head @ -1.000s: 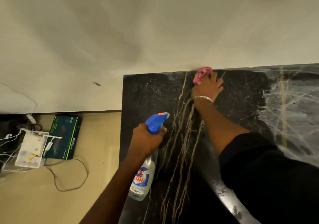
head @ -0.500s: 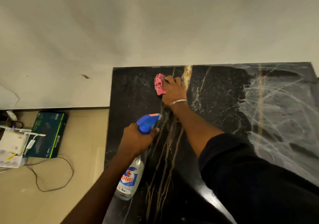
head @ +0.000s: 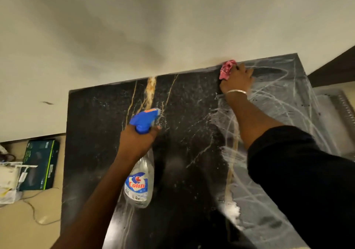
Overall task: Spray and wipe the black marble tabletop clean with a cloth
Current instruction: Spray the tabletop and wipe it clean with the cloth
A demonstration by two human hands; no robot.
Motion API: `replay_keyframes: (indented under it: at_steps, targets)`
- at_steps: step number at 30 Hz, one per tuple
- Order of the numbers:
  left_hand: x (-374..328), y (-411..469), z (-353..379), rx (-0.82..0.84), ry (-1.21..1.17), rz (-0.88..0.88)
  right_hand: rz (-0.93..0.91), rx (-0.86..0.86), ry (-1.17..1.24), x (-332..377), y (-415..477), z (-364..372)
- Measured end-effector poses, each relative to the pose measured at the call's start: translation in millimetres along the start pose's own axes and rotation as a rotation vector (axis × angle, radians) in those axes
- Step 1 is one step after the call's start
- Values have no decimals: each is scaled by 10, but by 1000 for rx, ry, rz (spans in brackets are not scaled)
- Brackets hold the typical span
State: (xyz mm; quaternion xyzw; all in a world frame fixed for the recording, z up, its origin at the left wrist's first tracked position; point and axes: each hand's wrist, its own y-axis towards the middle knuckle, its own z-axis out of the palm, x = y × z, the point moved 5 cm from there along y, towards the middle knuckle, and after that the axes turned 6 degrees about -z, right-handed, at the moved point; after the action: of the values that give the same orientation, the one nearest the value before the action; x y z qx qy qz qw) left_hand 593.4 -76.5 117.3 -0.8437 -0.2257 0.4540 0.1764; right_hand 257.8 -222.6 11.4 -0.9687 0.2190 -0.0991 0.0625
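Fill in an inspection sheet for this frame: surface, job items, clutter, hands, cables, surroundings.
Surface: black marble tabletop with gold veins, whitish wipe streaks across its right part, spray droplets toward the left.
Job's things: crumpled pink cloth pressed at the far edge by the wall; clear spray bottle with blue trigger head held above the marble.
Clutter: nothing seen on the tabletop.
Hands: right hand on the cloth, silver bangle at the wrist; left hand gripping the bottle neck.
Cables: thin wire trailing on the beige floor at left.
Surroundings: plain off-white wall; dark green box and white devices on the floor.
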Motion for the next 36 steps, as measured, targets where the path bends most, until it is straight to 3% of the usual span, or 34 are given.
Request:
replay_keyframes:
  at_steps: [3, 6, 8, 12, 14, 16, 19, 22, 26, 32, 36]
  targets:
    - [-71, 47, 6, -101, -52, -65, 27, -52, 78, 509, -163, 94]
    - [-123, 59, 45, -119, -29, -65, -102, -18, 123, 984, -367, 193]
    - [-150, 55, 102, -125, 8, -73, -265, -18, 88, 1184, -519, 276]
    - [-241, 83, 297, -119, 71, -75, -780, 84, 28, 1523, -736, 372]
    - [-274, 102, 400, -94, 63, -70, -871, 85, 22, 1415, -692, 311]
    - [-326, 121, 499, -75, 65, -40, -806, 18, 28, 1045, -564, 248]
    - [-446, 133, 625, -45, 67, 48, -528, -105, -17, 207, -272, 132]
    - [-549, 143, 696, -18, 74, 142, -277, -105, -50, -409, -89, 30]
    - [-581, 145, 750, 9, 68, 168, -112, -101, 3, -320, -320, -27]
    - [-513, 115, 738, -32, 112, 63, -597, 16, 150, 876, -1270, 317]
    - [-503, 67, 699, -31, 123, 83, -769, 30, 77, 907, -1395, 348]
